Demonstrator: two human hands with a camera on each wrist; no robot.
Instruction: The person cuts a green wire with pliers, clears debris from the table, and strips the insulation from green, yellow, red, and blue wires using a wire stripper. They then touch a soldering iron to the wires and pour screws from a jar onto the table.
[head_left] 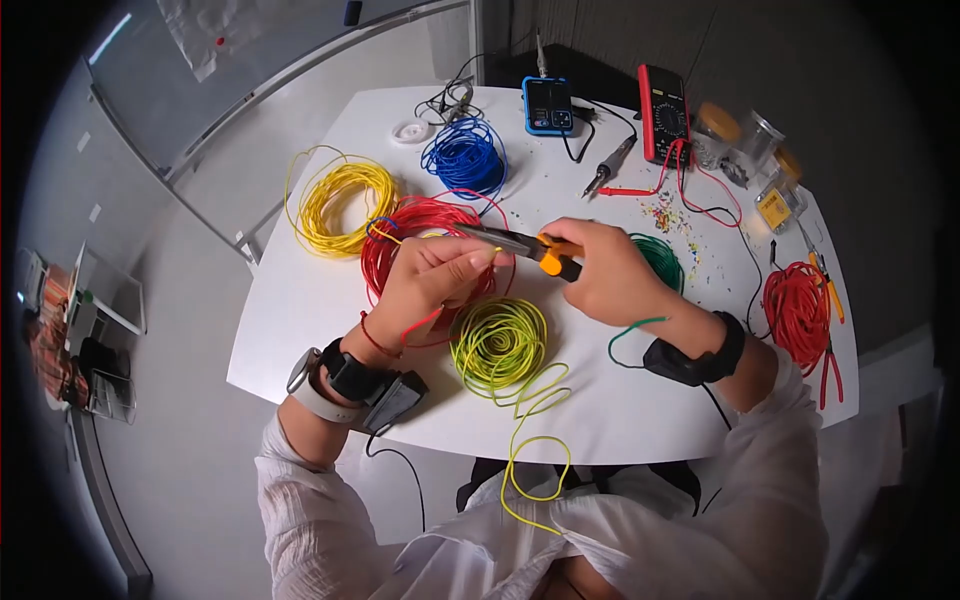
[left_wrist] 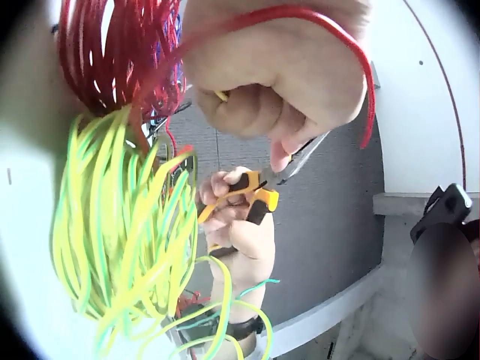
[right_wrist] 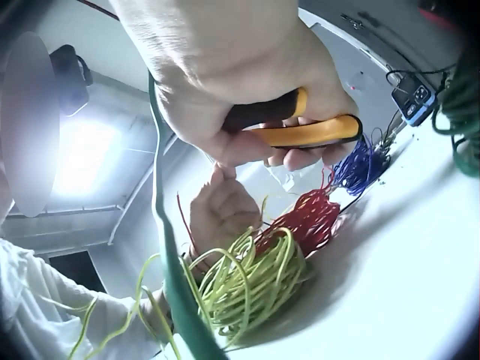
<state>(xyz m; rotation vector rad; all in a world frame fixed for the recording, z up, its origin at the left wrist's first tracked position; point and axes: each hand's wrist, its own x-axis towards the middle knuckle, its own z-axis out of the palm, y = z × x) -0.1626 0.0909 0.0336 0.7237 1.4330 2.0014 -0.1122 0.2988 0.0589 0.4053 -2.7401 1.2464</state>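
Observation:
My left hand [head_left: 430, 272] pinches a yellow wire [head_left: 498, 250] between thumb and forefinger, with its short end showing at the fingertips. In the left wrist view more of the yellow wire [left_wrist: 221, 96] shows at the curled fingers. The right hand [head_left: 622, 272] grips pliers with orange and black handles [head_left: 560, 262]. Their metal head [head_left: 492, 237] points left, right over the left fingertips. Below the left hand are a red wire coil [head_left: 385, 262] and a yellow-green wire coil [head_left: 500, 345]. A green wire coil [head_left: 660, 265] is partly hidden behind the right hand.
Yellow [head_left: 325, 210] and blue [head_left: 465, 158] coils lie at the back left. A blue-cased device [head_left: 547, 107], soldering iron [head_left: 608, 165], red multimeter [head_left: 664, 115] and jars [head_left: 715, 130] stand behind. Wire scraps [head_left: 685, 230] are scattered. Another red coil [head_left: 797, 315] lies far right.

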